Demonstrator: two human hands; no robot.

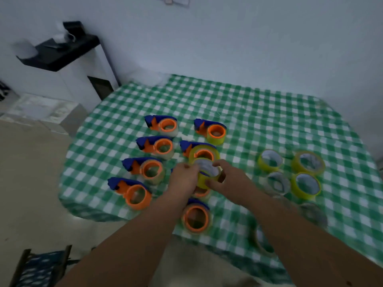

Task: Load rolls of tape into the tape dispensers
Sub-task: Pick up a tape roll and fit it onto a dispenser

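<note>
Both of my hands hold one yellow tape roll (207,172) over the middle of the table. My left hand (183,179) grips its left side and my right hand (230,180) grips its right side. Under the roll an orange and blue dispenser (200,192) is mostly hidden. Several other orange and blue dispensers lie in two columns, such as one at the far left (132,192) and one at the front (196,217). Some carry tape, like the back right dispenser (212,130). Loose yellow rolls (270,160) and clear rolls (277,183) lie to the right.
The table wears a green and white checked cloth (269,112) and stands against a pale wall. A white cabinet with a black top (62,50) is at the back left. A chair back (37,268) shows at the lower left, over a tan floor.
</note>
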